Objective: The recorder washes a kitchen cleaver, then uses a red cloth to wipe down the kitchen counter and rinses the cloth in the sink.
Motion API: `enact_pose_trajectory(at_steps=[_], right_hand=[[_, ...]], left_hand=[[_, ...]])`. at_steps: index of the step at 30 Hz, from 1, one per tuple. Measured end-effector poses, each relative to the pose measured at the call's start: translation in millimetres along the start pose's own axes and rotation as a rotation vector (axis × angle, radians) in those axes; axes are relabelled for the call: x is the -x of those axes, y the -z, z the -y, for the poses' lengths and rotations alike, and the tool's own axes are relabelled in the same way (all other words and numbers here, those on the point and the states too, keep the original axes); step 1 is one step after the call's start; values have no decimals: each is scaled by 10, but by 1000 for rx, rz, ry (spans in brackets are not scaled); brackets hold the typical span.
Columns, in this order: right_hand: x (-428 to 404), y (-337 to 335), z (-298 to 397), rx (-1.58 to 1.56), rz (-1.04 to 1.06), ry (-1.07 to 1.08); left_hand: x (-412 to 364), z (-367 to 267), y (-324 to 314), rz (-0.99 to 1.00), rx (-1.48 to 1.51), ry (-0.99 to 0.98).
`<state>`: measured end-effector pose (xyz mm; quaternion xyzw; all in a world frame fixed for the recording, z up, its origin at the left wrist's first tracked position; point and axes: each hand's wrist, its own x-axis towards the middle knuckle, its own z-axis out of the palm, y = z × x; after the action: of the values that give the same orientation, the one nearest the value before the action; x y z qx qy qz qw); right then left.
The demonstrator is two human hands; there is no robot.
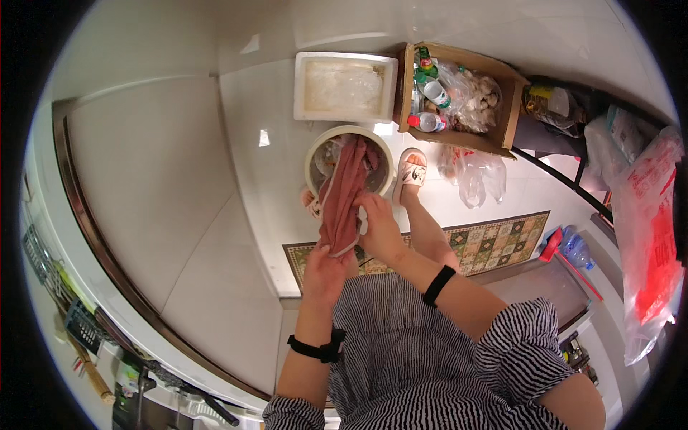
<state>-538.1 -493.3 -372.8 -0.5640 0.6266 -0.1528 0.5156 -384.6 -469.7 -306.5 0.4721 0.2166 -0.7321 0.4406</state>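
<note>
A dusty-pink cloth (344, 199) with a pale edge hangs from my two hands, its far end over a round cream-rimmed bin (310, 161). My left hand (324, 274) grips the near end of the cloth. My right hand (379, 223) pinches the cloth's right side with thumb and fingers. Inside the bin, clear plastic and other refuse show around the cloth; the rest of its contents is hidden. Whether the cloth touches the contents, I cannot tell.
Beyond the bin is a white foam box (344, 116). Right of it, a cardboard box (510, 121) holds bottles and bagged items. Plastic bags (475, 180) lie on the floor. A patterned mat (489, 244) lies near my feet, and red-printed bags (650, 236) hang at right.
</note>
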Motion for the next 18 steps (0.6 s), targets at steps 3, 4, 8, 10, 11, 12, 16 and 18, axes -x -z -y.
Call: enact_pose_trajectory(at_steps=[3,4,8,10,11,12,16,18], right_hand=[[127,108,195,-118,-75,-31],[155,160,258,-108,-117,17],[178,224,293,-179,-166,9],[27,196,155,-198,-178,-45],[-1,204,99,-199,-182,-44],[17,222,116,-181,-182,10],[-11,240,-5,-185,-153,-30],[-117,234,-37,-199,-143,-35]], left_hand=[[60,-35,-45,30,60,-54],[71,-46,-43,27,105,-72],[-42,-97,47,-45,60,-100],[-144,-86,100,-89,46,-102],[-196,-84,125,-136,36,-106],[-209,-73,211,-145,37,-106],[-225,-91,73,-131,174,56],[-238,-99,11,-155,251,123]])
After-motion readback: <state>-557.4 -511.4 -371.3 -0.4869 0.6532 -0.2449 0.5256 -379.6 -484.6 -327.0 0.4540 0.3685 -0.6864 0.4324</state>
